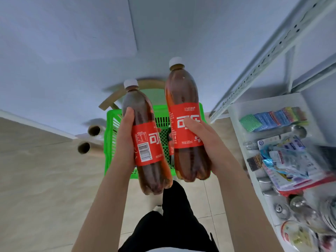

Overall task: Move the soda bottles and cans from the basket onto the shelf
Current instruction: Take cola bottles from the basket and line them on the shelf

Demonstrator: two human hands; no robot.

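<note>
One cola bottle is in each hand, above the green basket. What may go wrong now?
1. The left hand grips the left cola bottle and the right hand the right cola bottle, each alone; either might slip and fall onto the green basket.
2. The shelf holds sponges and packets, which a bottle may knock.

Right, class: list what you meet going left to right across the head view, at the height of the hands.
Two rolls → left hand → left bottle → right bottle → right hand → sponges on the shelf.
</note>
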